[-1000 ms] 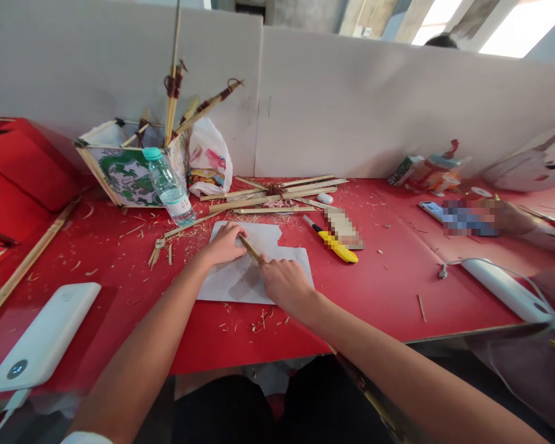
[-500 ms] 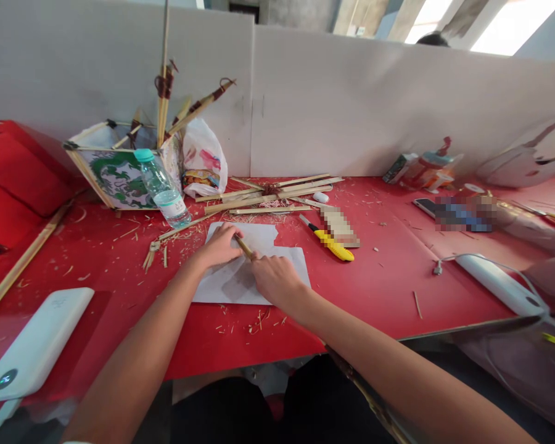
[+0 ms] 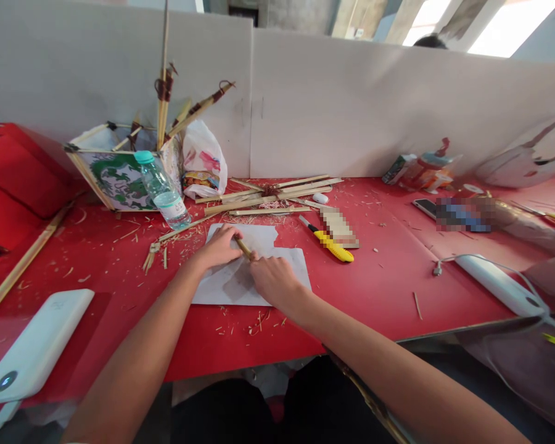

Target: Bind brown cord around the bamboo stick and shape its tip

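A short bamboo stick [image 3: 243, 248] slants between my two hands, over white paper [image 3: 292, 266] on the red table. My left hand [image 3: 222, 245] is closed round its far end, thumb and fingers pinching it. Wrapped round the near end is my right hand [image 3: 277, 279], its fingers curled and partly hidden from above. To the right of the paper lies a yellow utility knife [image 3: 333, 246], apart from both hands, beside a blurred-out flat object [image 3: 340, 228].
Bamboo strips [image 3: 277, 194] and shavings lie behind the paper. A water bottle [image 3: 169, 200] leans by a dragon-patterned box [image 3: 115, 179]. Power banks [image 3: 41, 345] lie left and right. At the right, a person's sleeve [image 3: 527, 225] rests near a phone [image 3: 425, 208]. A low white partition [image 3: 351, 111] stands behind.
Both hands keep the same hold on the bamboo stick, almost unmoved. The whole view has shifted very slightly.
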Tool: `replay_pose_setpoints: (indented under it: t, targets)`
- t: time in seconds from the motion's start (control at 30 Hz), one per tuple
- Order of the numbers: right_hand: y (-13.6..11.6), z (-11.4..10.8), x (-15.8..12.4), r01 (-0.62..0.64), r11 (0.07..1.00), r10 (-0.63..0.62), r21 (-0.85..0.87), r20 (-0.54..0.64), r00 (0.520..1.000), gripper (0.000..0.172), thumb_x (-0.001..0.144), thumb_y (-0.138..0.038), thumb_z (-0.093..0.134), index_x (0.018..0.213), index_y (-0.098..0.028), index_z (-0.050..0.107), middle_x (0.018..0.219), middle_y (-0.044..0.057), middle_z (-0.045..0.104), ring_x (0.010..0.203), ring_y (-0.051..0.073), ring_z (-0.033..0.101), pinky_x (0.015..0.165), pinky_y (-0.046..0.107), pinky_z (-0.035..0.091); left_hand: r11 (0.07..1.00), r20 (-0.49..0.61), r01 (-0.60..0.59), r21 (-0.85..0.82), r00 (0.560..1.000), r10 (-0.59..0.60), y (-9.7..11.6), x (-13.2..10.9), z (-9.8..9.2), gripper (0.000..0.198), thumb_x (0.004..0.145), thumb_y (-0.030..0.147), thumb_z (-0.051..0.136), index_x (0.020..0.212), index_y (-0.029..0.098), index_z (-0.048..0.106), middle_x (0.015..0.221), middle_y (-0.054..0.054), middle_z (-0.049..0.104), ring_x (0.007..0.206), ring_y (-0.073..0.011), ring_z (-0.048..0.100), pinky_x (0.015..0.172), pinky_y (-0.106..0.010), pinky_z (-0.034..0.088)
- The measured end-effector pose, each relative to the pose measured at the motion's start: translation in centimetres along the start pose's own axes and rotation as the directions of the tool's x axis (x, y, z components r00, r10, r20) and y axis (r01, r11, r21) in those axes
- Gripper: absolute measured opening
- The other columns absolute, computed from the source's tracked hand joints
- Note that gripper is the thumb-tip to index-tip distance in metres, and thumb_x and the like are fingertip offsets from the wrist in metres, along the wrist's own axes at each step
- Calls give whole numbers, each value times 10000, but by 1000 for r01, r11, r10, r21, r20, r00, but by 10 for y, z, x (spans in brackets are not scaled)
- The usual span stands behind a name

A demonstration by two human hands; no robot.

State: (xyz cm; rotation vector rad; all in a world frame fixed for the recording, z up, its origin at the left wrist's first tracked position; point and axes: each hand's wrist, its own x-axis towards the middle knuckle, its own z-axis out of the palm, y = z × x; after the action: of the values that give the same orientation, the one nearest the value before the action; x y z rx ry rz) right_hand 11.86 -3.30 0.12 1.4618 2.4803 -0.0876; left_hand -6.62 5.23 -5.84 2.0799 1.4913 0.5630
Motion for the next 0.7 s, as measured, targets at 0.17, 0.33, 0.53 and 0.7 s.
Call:
replay_pose_setpoints:
  t: [0.17, 0.33, 0.53, 0.7]
  targets:
    - [8, 12, -15, 38, 999, -39, -19, -66, 997, 559, 968, -16, 388, 1524, 27, 408, 1011, 215, 780, 938, 264, 779, 718, 323, 560, 1000, 14, 13, -26, 1000, -13, 0, -1, -1, 339, 722, 220, 690, 1038, 228, 569, 1198, -82, 548, 1209, -276, 556, 1097, -433, 452]
    - [18, 21, -45, 18, 996, -18, -82, 10, 1000, 653, 914, 29, 414, 1564, 35, 348, 873, 163, 781, 825, 264, 788, 628, 315, 545, 998, 22, 23, -55, 1000, -22, -2, -1, -1, 341, 721, 229, 679, 1040, 233, 562, 1214, -85, 545, 1224, -277, 569, 1090, -433, 466]
    - [24, 20, -88, 25, 987, -1, -160, 148, 989, 695, 896, 35, 461, 1581, -47, 383, 883, 136, 773, 799, 249, 783, 580, 293, 519, 997, 28, 29, -73, 999, -27, -3, -1, -1, 338, 719, 248, 684, 1032, 238, 558, 1236, -89, 541, 1240, -279, 571, 1101, -433, 463]
    - [23, 18, -85, 31, 983, -3, -183, 151, 989, 699, 899, 23, 490, 1585, -57, 382, 848, 134, 769, 785, 235, 783, 582, 268, 517, 997, 25, 26, -73, 999, -24, -2, -2, -1, 325, 715, 250, 682, 1016, 249, 560, 1236, -78, 541, 1238, -279, 571, 1099, -442, 468]
